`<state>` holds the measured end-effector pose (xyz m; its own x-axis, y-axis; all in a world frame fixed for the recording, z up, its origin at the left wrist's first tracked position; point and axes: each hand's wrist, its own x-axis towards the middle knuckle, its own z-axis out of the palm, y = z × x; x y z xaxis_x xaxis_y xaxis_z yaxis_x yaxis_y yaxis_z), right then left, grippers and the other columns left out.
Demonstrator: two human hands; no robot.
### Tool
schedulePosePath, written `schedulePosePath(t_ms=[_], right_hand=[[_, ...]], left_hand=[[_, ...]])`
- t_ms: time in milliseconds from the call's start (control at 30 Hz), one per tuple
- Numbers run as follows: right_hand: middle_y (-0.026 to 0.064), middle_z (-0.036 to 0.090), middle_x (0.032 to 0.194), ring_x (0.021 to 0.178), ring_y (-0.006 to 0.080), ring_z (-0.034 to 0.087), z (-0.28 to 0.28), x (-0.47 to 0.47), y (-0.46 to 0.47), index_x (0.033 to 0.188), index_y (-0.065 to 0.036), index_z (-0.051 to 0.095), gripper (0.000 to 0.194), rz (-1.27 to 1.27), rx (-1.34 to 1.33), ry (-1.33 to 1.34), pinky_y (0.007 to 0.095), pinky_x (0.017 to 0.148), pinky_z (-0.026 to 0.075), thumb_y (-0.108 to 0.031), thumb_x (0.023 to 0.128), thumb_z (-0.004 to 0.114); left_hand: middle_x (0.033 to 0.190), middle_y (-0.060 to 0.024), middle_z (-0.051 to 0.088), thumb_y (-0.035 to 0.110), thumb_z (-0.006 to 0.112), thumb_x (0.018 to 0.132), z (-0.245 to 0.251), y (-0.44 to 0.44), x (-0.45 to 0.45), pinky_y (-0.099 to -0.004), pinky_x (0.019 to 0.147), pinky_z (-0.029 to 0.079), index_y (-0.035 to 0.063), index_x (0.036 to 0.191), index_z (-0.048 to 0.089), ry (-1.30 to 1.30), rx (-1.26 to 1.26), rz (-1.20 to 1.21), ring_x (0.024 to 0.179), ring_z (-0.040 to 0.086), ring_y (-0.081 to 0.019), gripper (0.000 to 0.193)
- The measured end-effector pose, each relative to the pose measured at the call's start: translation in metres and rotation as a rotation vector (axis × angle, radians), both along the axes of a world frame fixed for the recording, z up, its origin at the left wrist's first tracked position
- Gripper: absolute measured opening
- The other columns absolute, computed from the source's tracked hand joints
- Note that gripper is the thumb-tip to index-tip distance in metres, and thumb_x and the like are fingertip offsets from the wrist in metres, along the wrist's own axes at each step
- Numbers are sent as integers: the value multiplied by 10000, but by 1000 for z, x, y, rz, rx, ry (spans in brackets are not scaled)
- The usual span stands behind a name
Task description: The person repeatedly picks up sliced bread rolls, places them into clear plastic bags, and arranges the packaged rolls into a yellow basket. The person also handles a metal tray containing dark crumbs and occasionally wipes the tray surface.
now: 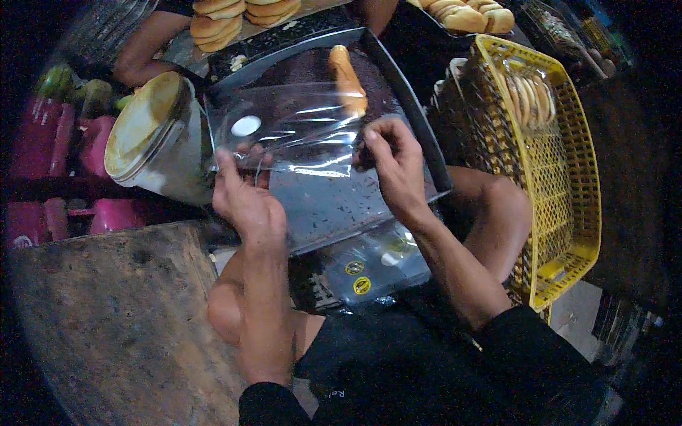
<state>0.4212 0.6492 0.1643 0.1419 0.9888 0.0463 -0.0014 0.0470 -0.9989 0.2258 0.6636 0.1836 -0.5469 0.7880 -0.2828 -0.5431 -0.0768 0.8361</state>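
A clear plastic bag (298,133) is stretched above a metal tray (325,202) that holds dark chocolate-like crumbs. My left hand (248,191) grips the bag's left end, its thumb in front and fingers behind the film. At the bag's right end is my right hand (394,160), thumb and forefinger pinched together; whether they hold the film cannot be made out. A long bread roll (346,74) lies on the crumbs at the tray's far side, its lower end just above my right hand. A white oval (245,126) shows at the bag's left part.
Left of the tray stands a whitish tub (160,154), with a wooden board (117,319) nearer. A yellow plastic crate (591,202) on the right holds packed buns (527,101). Stacked buns (216,26) and another person's arm (144,53) are beyond. Stickered plastic bags (373,261) lie below the tray.
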Motion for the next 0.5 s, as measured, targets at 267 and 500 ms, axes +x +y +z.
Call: schedulePosePath(t_ms=[267,500], right_hand=[[156,591,1147,968,243,648,34,-8,3,1243,-4,486,455,137,-334,441,356,783,581,-299,936,646],[77,645,902,658,131,636,46,-2,-36,1079,-17,542,247,116,-346,388,297,596,577,-250,997,547]], left_hand=[[1153,-148,641,286,463,1021,-6,-26,3,-354,775,581,68,1079,535,-97,19,-51,998,668,-251,237],[1052,-118,678,282,526,993,-6,-36,12,-327,700,578,47,1034,601,-169,7,-201,896,684,-222,250]])
